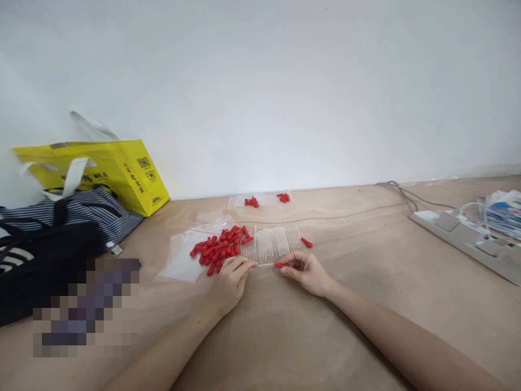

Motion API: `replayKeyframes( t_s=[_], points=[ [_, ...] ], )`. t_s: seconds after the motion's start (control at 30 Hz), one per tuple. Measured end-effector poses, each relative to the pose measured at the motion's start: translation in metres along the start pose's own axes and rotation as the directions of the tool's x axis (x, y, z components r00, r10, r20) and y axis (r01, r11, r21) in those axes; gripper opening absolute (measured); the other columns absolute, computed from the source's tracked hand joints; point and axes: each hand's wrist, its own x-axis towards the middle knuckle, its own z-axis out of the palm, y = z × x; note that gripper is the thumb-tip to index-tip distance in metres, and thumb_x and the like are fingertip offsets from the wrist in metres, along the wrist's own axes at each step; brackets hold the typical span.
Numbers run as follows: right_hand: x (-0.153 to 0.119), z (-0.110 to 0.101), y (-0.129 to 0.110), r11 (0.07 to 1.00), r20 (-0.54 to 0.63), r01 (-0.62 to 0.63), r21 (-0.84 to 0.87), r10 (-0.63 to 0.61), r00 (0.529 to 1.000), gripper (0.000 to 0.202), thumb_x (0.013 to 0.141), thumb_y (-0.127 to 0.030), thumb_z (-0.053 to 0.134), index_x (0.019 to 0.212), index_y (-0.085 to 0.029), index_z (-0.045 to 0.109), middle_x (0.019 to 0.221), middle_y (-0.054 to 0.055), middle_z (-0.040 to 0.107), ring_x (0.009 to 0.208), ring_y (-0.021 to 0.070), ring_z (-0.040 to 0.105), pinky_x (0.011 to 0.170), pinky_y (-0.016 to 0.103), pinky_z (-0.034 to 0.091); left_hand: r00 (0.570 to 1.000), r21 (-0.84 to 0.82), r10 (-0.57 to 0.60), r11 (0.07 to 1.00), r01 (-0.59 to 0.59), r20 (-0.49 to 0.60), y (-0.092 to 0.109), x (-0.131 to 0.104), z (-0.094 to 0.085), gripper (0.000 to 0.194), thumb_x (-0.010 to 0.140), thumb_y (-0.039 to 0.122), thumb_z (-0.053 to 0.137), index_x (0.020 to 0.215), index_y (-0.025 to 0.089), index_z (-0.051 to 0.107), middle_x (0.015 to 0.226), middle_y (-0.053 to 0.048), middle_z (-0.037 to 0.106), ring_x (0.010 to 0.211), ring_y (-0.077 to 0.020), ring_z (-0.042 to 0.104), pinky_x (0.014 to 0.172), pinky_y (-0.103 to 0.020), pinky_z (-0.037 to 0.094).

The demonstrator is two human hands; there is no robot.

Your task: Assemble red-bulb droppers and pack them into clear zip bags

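A heap of small red rubber caps (220, 248) lies on the wooden table, beside a row of clear thin tubes (272, 243). My left hand (231, 279) pinches one end of a clear tube (264, 264) lying across the table. My right hand (306, 271) pinches a red cap (280, 265) at that tube's other end. A single red cap (306, 243) lies just right of the tube row. Clear zip bags (183, 255) lie under and left of the heap.
Further back lies another clear bag with two small clusters of red caps (266, 200). A yellow shopping bag (118, 172) and a striped dark bag (61, 228) stand at the left. A white power strip (468, 239) with cables sits at the right.
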Motion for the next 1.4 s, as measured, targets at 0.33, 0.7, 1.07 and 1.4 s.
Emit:
replayKeyframes(
  t_s=[0.33,0.7,1.07,1.4],
  points=[
    [0.004,-0.004,0.007,0.998,0.026,0.062,-0.011,-0.061,0.998,0.024,0.066,-0.038,0.063,0.08,-0.02,0.058,0.068,-0.002,0.057,0.059,0.0101,0.05,0.058,0.023,0.041,0.999,-0.047,0.027,0.999,-0.026,0.022,0.011,0.008,0.004,0.024,0.085,0.021,0.038,0.096,0.02,0.06,0.083,-0.004,0.064,0.076,-0.0145,0.057,0.077,-0.032,0.04],
    [0.002,0.003,0.001,0.994,0.016,0.019,0.108,-0.021,1.0,0.022,0.064,-0.039,0.064,0.075,-0.019,0.062,0.061,-0.004,0.057,0.055,0.0087,0.047,0.057,0.022,0.037,0.998,-0.065,0.057,0.996,-0.055,0.025,0.014,0.015,0.013,0.025,0.087,0.019,0.035,0.099,0.02,0.058,0.078,-0.002,0.063,0.073,-0.0138,0.055,0.075,-0.03,0.034],
    [0.0,0.006,-0.001,0.996,0.015,0.056,0.07,-0.057,0.998,0.024,0.064,-0.041,0.065,0.07,-0.018,0.062,0.06,-0.002,0.057,0.055,0.0092,0.048,0.055,0.022,0.038,0.991,0.023,0.131,0.991,-0.13,-0.032,0.015,0.012,0.012,0.028,0.083,0.009,0.035,0.092,0.019,0.059,0.068,0.0,0.061,0.062,-0.013,0.05,0.07,-0.032,0.027],
    [-0.004,0.005,0.0,0.966,-0.02,0.2,-0.166,-0.207,0.978,0.013,0.07,-0.032,0.06,0.072,-0.02,0.065,0.07,0.001,0.064,0.065,0.0133,0.055,0.059,0.025,0.043,0.977,0.152,0.207,0.968,-0.198,-0.045,0.016,0.011,0.012,0.028,0.079,0.005,0.035,0.089,0.018,0.058,0.063,0.0,0.061,0.058,-0.0134,0.048,0.067,-0.032,0.025]
  ],
)
